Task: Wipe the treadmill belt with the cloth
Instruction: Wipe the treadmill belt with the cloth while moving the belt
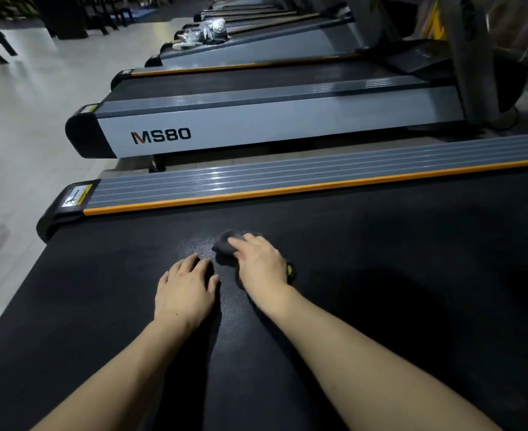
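The right hand (261,264) presses palm-down on a crumpled dark cloth (225,244), fingers curled over it — gripping it against the treadmill belt (381,259). Just beside the cloth, the left hand (185,290) lies flat on the belt, fingers spread, holding nothing. The belt is black and finely textured. Beyond the cloth runs an orange-edged grey side rail (287,178), then a treadmill marked MS80 (256,119) — more follow across a pale floor (23,119).
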Action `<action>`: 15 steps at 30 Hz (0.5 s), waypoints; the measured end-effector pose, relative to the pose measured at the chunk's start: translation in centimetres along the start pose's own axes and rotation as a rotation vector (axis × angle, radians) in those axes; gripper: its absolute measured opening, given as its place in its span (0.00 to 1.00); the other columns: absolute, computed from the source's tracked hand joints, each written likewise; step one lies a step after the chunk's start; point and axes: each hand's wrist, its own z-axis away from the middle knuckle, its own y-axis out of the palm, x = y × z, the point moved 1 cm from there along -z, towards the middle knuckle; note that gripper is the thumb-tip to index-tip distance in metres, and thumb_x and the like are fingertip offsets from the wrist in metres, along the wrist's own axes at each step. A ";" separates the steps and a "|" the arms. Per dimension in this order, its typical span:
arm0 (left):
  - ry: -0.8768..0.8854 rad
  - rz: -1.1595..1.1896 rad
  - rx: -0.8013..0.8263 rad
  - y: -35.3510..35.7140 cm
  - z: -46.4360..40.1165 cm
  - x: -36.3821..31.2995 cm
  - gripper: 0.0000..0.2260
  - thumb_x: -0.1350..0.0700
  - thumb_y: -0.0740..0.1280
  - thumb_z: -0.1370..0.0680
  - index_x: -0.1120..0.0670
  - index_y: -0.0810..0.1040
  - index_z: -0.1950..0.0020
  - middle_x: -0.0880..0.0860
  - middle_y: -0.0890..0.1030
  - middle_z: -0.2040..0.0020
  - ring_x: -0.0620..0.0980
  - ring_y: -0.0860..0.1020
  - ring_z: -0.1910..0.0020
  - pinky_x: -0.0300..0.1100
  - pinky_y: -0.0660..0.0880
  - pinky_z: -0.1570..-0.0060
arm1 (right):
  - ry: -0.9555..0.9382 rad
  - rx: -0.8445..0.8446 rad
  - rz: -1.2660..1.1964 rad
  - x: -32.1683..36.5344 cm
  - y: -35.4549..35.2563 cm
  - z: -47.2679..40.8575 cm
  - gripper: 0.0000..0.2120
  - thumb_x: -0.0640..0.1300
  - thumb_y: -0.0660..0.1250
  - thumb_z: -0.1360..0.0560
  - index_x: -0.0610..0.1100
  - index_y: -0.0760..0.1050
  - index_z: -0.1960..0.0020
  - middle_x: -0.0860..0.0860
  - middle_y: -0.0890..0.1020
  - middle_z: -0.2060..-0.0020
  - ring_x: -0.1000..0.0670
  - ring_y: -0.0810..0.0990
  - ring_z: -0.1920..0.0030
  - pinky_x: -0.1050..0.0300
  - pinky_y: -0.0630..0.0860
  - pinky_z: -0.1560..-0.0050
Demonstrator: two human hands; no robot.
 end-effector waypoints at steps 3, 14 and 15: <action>-0.006 0.021 -0.039 -0.1 0.9 0.4 0.19 0.40 0.56 0.19 0.43 0.71 0.30 0.46 0.69 0.26 0.52 0.64 0.26 0.52 0.64 0.29 | -0.085 -0.003 0.040 -4.9 -2.3 0.0 0.17 0.45 0.67 0.24 0.56 0.78 0.36 0.53 0.79 0.38 0.46 0.77 0.37 0.52 0.76 0.38; -0.017 0.055 0.013 0.3 3.3 0.4 0.20 0.40 0.54 0.18 0.41 0.67 0.26 0.47 0.63 0.21 0.53 0.57 0.21 0.53 0.58 0.25 | 0.213 -0.125 0.149 -5.2 -4.2 0.8 0.14 0.45 0.65 0.22 0.55 0.79 0.38 0.50 0.80 0.42 0.44 0.78 0.42 0.50 0.74 0.49; -0.022 0.045 0.012 0.3 3.6 0.6 0.20 0.40 0.54 0.18 0.41 0.67 0.26 0.48 0.63 0.21 0.53 0.57 0.21 0.54 0.58 0.24 | 0.126 -0.097 0.136 -2.7 -2.6 1.2 0.13 0.46 0.65 0.22 0.55 0.79 0.40 0.51 0.80 0.45 0.45 0.78 0.44 0.51 0.75 0.51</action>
